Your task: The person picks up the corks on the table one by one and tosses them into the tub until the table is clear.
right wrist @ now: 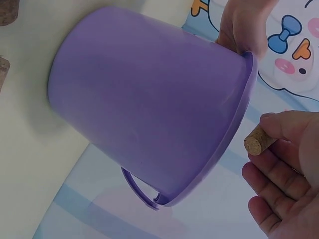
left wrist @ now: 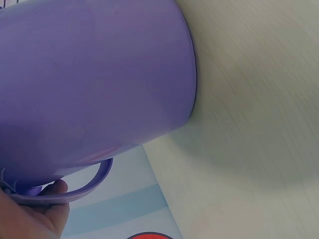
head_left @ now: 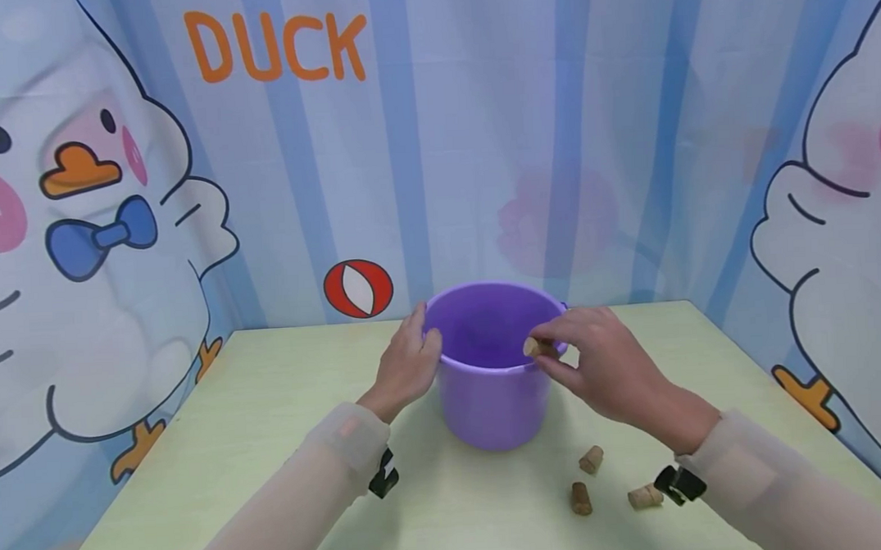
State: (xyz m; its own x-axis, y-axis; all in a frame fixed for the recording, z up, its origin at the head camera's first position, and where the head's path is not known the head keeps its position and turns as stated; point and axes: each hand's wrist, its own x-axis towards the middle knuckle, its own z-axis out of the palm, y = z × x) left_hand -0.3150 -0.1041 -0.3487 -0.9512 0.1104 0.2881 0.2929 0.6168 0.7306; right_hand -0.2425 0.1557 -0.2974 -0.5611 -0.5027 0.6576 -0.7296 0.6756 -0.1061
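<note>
A purple bucket [head_left: 494, 408] stands upright on the table. My left hand [head_left: 403, 363] grips its rim at the left side, the thumb over the edge; in the left wrist view the fingers [left wrist: 59, 211] lie by the purple handle [left wrist: 99, 179], which hangs down along the far side. Between thumb and fingertips, my right hand [head_left: 610, 370] pinches a cork [head_left: 532, 348] at the right part of the rim. The right wrist view shows this cork [right wrist: 254, 143] just outside the bucket's mouth, with the other fingers [right wrist: 276, 181] loosely bent below it.
Three more corks lie on the pale table [head_left: 285, 446] in front of the bucket: one nearest it [head_left: 591, 459], a darker cork [head_left: 581, 498] and another cork [head_left: 645, 496] by the right wrist. Behind the table hangs a blue striped duck curtain [head_left: 464, 143].
</note>
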